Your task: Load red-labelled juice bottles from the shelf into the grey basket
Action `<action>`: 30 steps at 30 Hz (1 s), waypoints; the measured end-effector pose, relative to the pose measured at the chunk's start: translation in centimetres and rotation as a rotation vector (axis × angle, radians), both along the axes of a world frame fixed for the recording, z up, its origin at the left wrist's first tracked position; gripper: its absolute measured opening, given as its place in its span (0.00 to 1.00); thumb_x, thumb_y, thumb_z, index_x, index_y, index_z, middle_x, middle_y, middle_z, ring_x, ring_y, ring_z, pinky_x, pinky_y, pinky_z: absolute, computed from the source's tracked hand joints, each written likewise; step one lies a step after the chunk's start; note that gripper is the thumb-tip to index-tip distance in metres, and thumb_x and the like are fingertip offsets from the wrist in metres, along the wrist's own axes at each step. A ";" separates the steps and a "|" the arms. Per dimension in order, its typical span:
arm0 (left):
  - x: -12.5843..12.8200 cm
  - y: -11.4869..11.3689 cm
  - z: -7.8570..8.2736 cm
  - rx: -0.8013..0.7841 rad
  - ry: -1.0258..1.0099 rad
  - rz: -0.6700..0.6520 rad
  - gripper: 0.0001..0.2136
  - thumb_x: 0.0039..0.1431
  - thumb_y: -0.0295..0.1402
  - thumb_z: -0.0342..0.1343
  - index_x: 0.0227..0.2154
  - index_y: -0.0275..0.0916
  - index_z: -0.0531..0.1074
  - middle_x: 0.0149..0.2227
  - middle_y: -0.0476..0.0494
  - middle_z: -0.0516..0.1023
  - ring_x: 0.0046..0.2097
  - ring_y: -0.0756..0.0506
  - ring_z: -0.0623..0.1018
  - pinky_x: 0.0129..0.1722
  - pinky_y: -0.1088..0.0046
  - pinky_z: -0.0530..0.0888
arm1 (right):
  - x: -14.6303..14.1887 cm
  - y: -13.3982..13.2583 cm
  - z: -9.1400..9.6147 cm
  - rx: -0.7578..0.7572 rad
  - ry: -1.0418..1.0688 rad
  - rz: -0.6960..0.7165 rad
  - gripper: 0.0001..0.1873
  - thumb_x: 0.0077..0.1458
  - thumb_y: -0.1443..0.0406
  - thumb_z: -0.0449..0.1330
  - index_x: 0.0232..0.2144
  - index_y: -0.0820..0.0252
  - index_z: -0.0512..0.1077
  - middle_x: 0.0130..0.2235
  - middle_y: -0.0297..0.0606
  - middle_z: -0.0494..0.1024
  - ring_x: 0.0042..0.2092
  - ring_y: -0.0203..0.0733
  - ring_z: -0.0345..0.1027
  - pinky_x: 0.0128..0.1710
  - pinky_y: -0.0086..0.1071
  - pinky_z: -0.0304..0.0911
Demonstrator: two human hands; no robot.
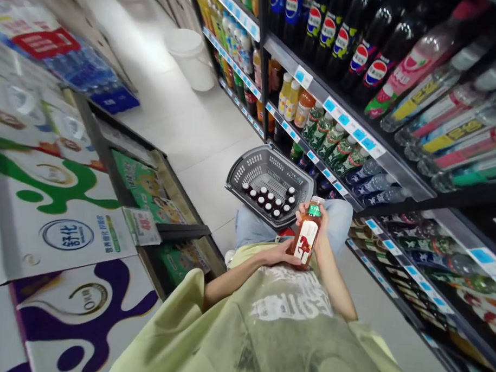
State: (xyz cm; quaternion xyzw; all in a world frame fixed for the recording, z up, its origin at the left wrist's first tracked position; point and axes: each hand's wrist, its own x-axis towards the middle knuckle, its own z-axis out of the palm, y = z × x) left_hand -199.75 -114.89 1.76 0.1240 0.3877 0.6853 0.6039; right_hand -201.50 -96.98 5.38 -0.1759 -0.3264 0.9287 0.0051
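The left hand (278,253) near its base and the right hand (323,224) at its neck, both curled, hold a bottle (308,239) over the lap, which hides some fingers. In the basket (273,158), dark bottles show mainly caps (270,196). Pale floor (217,133) separates shelves (411,174) and cartons (10,226), both cut off.

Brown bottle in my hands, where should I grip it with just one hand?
Probably mid-body on the bottle, across the white label, coming from the right side with your right hand. The body looks broad and straight there, narrower at the cap, and it's tilted, label facing you.
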 end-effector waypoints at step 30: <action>0.5 1.3 -1.4 -0.157 -0.202 -0.018 0.12 0.77 0.24 0.43 0.55 0.35 0.69 0.42 0.41 0.87 0.44 0.43 0.86 0.53 0.64 0.75 | 1.1 0.5 -3.0 -0.042 -0.097 0.026 0.24 0.54 0.43 0.68 0.38 0.57 0.76 0.26 0.31 0.75 0.27 0.39 0.71 0.26 0.30 0.73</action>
